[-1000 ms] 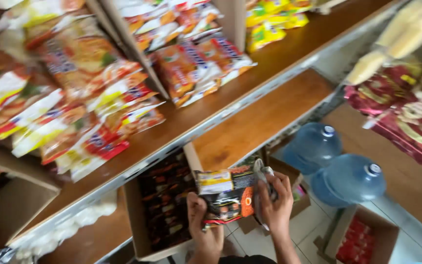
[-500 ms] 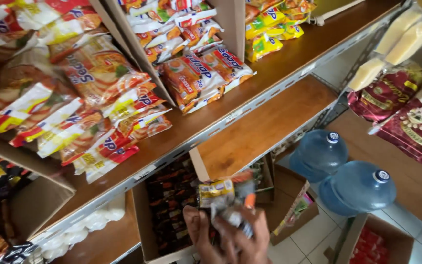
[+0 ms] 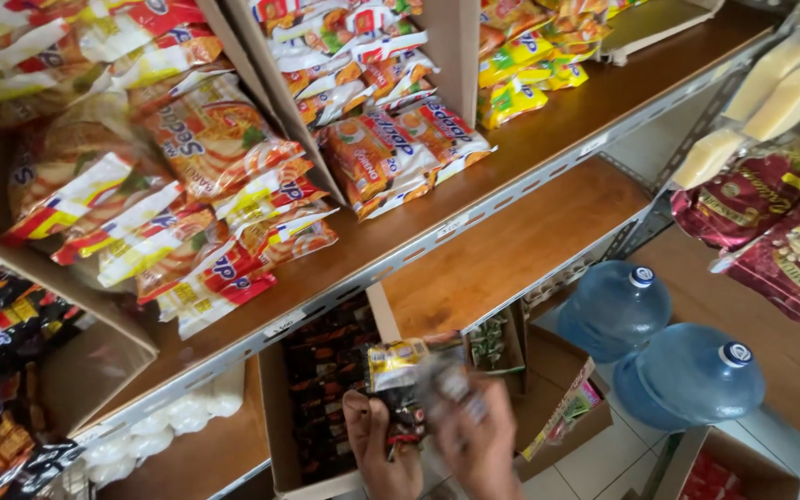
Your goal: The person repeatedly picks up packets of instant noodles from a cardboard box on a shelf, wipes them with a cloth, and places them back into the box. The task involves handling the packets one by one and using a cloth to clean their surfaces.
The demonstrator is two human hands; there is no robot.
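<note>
My left hand (image 3: 383, 454) grips a small stack of dark sachets (image 3: 400, 389) with a yellow top, held just above an open cardboard box (image 3: 275, 426) full of similar dark packets. My right hand (image 3: 479, 443) is blurred beside it, fingers closed on the stack's right side where a clear wrapper shows. Both hands sit low in the view, in front of the lower wooden shelf (image 3: 511, 245).
The upper wooden shelf (image 3: 567, 120) carries leaning cardboard boxes of orange, red and yellow noodle packs (image 3: 219, 139). Two blue water jugs (image 3: 687, 375) stand on the tiled floor at right. Red snack bags (image 3: 770, 222) hang at far right. A small open carton (image 3: 497, 338) sits behind the hands.
The view has tilted up toward the shelves and the hands have dropped to the bottom edge. My right hand has moved in onto the sachet stack.
</note>
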